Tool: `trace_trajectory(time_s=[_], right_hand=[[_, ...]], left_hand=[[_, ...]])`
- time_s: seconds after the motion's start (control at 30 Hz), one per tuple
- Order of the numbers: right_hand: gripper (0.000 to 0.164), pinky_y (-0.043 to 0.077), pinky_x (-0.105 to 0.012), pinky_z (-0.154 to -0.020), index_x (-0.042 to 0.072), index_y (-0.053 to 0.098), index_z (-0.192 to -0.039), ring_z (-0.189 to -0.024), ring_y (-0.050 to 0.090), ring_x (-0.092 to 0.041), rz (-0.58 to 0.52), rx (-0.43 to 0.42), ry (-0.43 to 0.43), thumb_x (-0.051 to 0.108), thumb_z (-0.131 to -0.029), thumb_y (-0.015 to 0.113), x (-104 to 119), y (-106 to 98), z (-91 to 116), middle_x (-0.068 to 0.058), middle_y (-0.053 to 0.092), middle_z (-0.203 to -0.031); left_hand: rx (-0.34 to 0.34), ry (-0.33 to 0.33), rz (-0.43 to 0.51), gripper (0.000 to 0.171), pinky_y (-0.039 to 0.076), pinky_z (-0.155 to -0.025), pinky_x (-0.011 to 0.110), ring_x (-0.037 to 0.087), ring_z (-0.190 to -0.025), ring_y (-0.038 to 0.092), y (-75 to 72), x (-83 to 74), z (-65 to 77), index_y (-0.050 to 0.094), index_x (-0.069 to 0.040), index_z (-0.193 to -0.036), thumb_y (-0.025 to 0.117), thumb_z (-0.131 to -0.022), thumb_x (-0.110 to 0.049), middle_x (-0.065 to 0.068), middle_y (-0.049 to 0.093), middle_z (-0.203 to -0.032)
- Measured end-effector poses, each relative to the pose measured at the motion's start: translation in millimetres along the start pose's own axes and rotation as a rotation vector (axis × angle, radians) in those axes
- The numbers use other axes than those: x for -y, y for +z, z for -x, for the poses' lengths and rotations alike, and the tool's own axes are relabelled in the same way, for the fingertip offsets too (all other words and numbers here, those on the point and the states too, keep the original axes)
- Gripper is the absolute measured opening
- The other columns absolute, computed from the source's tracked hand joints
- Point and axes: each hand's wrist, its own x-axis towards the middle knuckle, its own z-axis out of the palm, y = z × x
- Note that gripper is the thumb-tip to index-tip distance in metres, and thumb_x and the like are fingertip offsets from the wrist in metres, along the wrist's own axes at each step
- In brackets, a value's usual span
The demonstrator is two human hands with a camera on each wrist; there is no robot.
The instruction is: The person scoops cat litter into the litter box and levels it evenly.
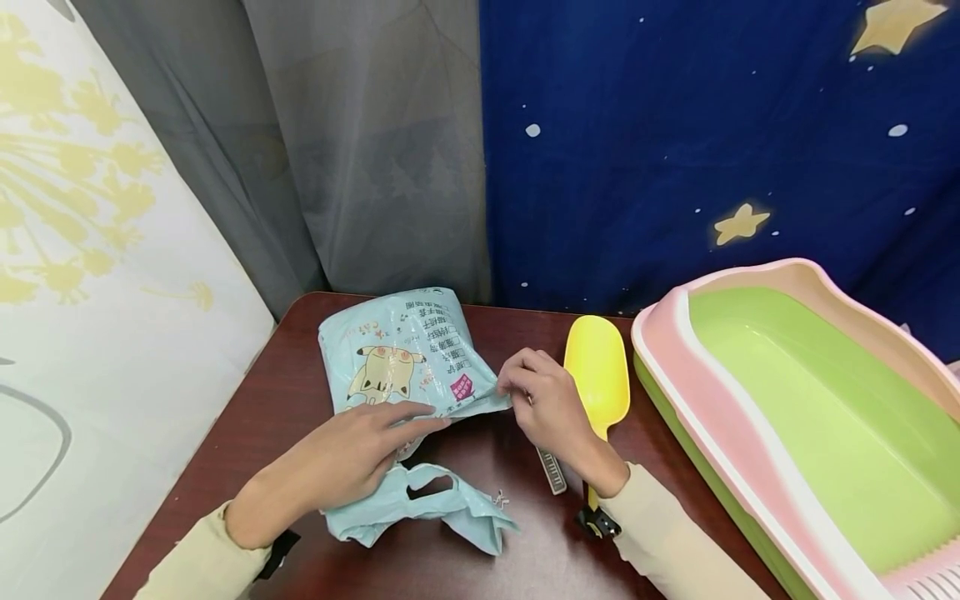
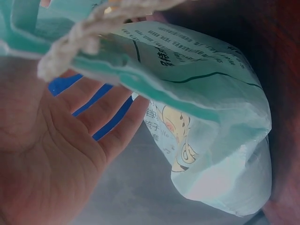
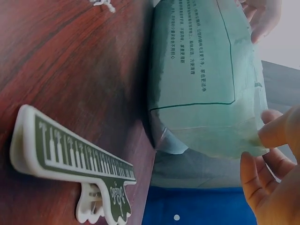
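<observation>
Even light leaves a pale sheen on the near bench (image 1: 551, 557), while the wrist views look hazy, the left's close cord (image 2: 70, 50) blurred.

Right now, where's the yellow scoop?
Head view, right of center: the yellow scoop lies on the table, between the right hand and the green tray.

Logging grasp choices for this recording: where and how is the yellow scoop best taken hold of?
Best by the handle, I'd judge, from above on the person's side: the scoop lies on the table, broad bowl pointing away, narrow handle running toward the person. The right hand pinches the blue bag, its wrist hiding part of the handle, so it should likely shift first.
</observation>
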Motion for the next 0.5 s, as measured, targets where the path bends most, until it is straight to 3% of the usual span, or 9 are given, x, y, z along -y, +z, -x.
trace_trajectory(time_s=[0.17, 0.33, 0.5], right_hand=[[0.029, 0.058, -0.034, -0.081, 0.013, 0.086, -0.089, -0.095, 0.063, -0.021, 0.039, 0.032, -0.055, -0.008, -0.092, 0.067, -1.9, -0.7, 2.4, 0.000, 0.073, -0.101], [0.013, 0.058, -0.037, -0.090, 0.013, 0.087, -0.104, -0.106, 0.063, -0.022, 0.070, 0.119, -0.085, 0.008, -0.096, 0.078, -1.6, -0.9, 4.2, -0.001, 0.074, -0.113], [0.024, 0.057, -0.038, -0.098, 0.012, 0.085, -0.116, -0.117, 0.062, -0.023, 0.105, 0.216, -0.114, 0.022, -0.094, 0.086, 0.3, 0.0, 4.9, -0.004, 0.073, -0.125]], left_hand=[[-0.004, -0.003, 0.004, 0.054, 0.059, -0.100, 0.049, 0.026, -0.125, 0.070, 1.1, 0.9, 1.3, 0.063, -0.022, -0.155, 0.068, -0.104, -0.006, 0.005, 0.067, -0.147], [-0.020, 0.014, 0.014, 0.050, 0.059, -0.101, 0.047, 0.023, -0.126, 0.069, 2.0, 2.6, -1.1, 0.065, -0.020, -0.154, 0.068, -0.105, -0.009, 0.002, 0.067, -0.147], [-0.048, 0.019, 0.039, 0.042, 0.060, -0.097, 0.044, 0.020, -0.118, 0.072, 2.9, 4.4, -7.5, 0.069, -0.016, -0.147, 0.070, -0.106, -0.013, 0.001, 0.069, -0.142]])
